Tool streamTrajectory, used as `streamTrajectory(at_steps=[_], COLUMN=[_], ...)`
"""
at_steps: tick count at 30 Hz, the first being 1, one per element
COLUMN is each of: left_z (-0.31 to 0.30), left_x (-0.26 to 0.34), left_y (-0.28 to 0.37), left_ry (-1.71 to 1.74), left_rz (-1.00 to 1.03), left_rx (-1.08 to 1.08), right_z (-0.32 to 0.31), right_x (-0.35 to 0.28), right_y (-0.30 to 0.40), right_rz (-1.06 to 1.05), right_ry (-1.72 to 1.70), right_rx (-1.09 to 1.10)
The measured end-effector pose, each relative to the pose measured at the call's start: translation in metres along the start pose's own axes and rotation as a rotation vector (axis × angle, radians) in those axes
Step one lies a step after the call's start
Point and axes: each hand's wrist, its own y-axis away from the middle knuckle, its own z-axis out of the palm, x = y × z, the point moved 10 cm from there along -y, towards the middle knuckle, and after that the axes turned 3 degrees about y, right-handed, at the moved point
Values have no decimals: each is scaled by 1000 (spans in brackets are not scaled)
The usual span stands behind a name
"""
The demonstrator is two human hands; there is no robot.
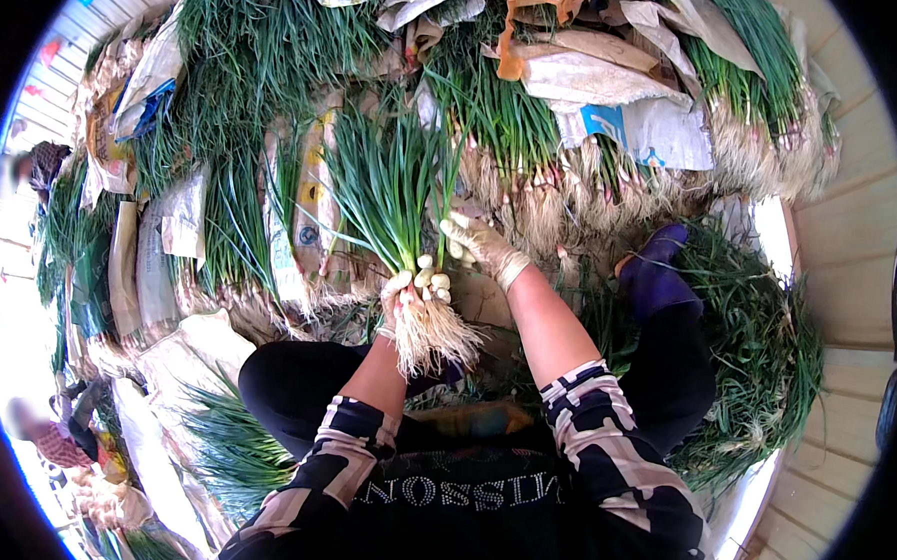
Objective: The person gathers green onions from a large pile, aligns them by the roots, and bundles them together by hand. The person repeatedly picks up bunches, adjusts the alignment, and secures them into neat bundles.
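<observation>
My left hand [393, 300], in a pale thin glove, grips a bunch of green onions [400, 188] at the base of its stems. The long green leaves point away from me, and the white bulbs and stringy roots [427, 335] hang toward my lap. My right hand [480, 247], gloved too, is beside the bunch on the right, its fingers bent near a thin separate stalk [444, 197]. Whether those fingers hold the stalk I cannot tell.
Rows of green onions [515, 133] with roots toward me lie ahead, partly under woven sacks [607, 77]. Loose green leaves [753, 353] are heaped at the right, by a purple shoe [655, 270]. More onions [239, 443] lie at lower left. Other people [62, 436] are at the far left.
</observation>
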Motion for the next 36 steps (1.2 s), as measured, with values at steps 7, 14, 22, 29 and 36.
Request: streamTrajectory(at_steps=[7,14,22,29,36], left_z=[1,12,-46,0,-2], left_x=[-2,-11,-1,-14,0], left_y=[-4,-10,-6,-11,-7], left_ry=[-140,-138,-336,-240,-335], left_rz=[5,-38,9,-74,63], left_rx=[76,-19,400,54,197], right_z=[-20,-51,-200,-203,-158], right_x=[-38,77,-55,-96,3], right_y=[17,12,50,47,106], right_rz=[-204,-67,93,56,-295], right_ry=[1203,903,885,1322,230], right_rx=[504,52,771,1027,903])
